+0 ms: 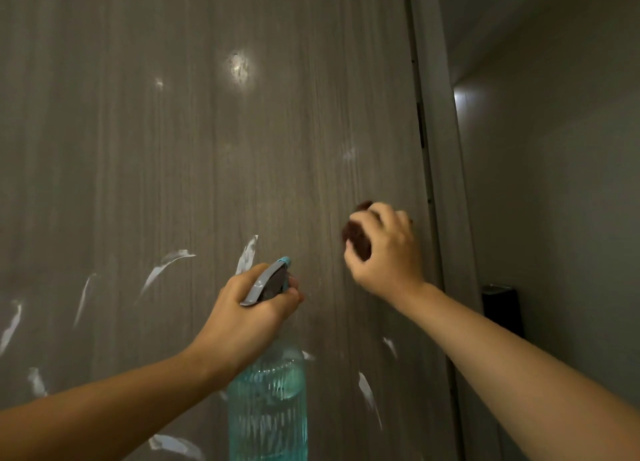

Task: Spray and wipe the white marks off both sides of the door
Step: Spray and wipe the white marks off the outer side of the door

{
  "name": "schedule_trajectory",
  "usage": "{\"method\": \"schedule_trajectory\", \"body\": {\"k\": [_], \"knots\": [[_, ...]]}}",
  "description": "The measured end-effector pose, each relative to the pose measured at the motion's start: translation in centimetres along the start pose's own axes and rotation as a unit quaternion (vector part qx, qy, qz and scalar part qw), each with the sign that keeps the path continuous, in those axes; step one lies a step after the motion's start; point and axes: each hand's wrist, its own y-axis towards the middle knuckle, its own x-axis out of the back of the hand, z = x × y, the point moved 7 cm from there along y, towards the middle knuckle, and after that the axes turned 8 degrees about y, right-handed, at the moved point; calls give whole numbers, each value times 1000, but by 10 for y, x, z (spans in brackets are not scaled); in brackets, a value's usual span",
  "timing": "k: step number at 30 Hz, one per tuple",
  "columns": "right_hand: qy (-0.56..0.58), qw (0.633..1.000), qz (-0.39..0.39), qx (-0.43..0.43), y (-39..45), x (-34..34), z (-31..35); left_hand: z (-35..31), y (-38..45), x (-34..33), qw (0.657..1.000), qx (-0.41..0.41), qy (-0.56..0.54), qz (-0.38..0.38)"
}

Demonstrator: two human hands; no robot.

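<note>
- The grey wood-grain door is filling the view, with white marks streaking it to the left of and below both hands; one smear is sitting just above the left hand.
- The right hand is clamping a dark reddish cloth in a wad and pressing it against the door, close to the hinge edge.
- The left hand is wrapping round the neck of a spray bottle, fingers curled at the trigger, grey-and-teal nozzle pointing at the door.
- The cloth is looking soft and bunchable, best gripped balled up; the bottle is probably fairly light but slippery when wet, so the neck is likely the surest hold.
- The door frame is standing just right of the right hand.
</note>
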Motion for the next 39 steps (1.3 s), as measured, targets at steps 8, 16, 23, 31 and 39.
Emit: {"method": "schedule_trajectory", "body": {"k": [8, 16, 23, 31, 39], "knots": [[13, 997, -62, -55, 41, 10, -27, 3, 3, 3, 1000, 0, 5, 9], [1, 1000, 2, 30, -15, -17, 30, 12, 2, 12, 1000, 4, 20, -7], [18, 992, 60, 112, -42, -21, 37, 10, -3, 23, 1000, 13, 20, -12], [45, 999, -31, -4, -3, -31, 54, 31, -19, 40, 997, 52, 41, -24], [45, 982, 102, 155, -54, -53, 92, 45, -25, 60, 994, 78, 65, -37]]}}
